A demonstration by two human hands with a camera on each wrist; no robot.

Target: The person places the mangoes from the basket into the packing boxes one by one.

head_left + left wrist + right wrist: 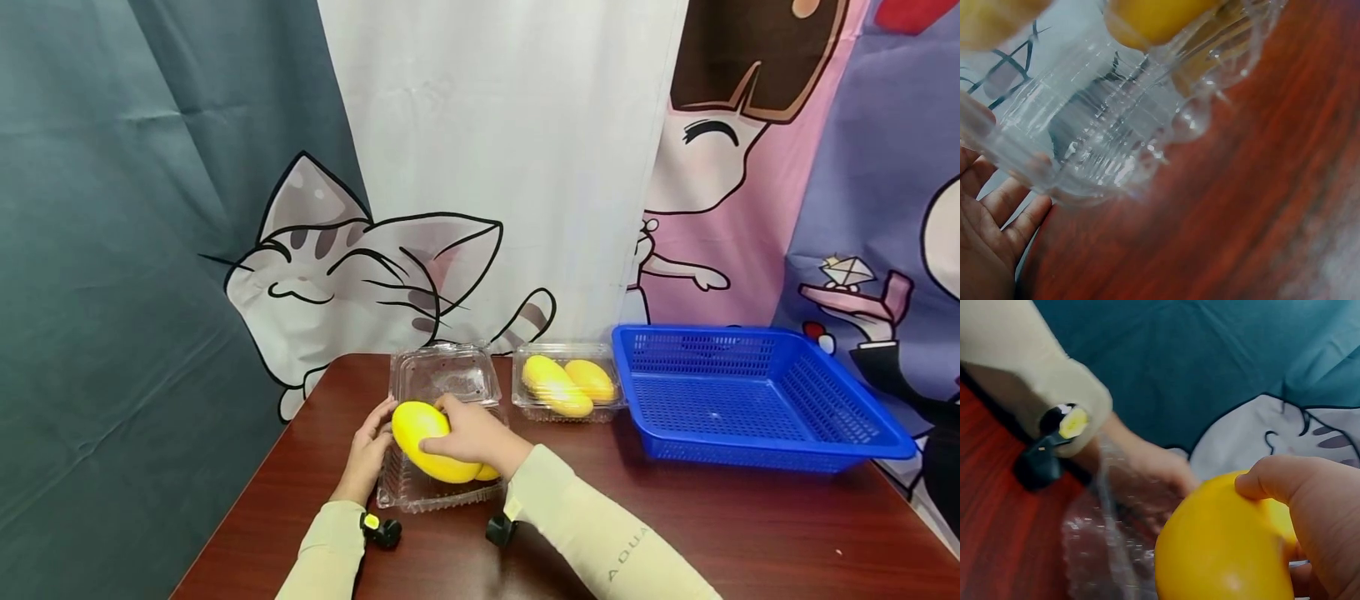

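Observation:
In the head view my right hand (474,432) grips a large yellow mango (417,427) above an opened clear plastic clamshell box (405,493). Thumb and fingers curl round the mango (1219,550) in the right wrist view. Part of another yellow mango (487,473) shows in the box, mostly hidden behind the held one. At the box's left side rests my left hand (369,450). The left wrist view shows its fingers (1007,200) extended against the clear wall. The box's lid (444,375) is tipped back towards the curtain.
Right of the opened box stands a closed clear box (536,412) with two yellow mangoes (555,387) inside. Farther right sits a blue perforated plastic basket (750,446). All stand on a reddish-brown table (637,517), with a cartoon-print curtain (510,167) behind.

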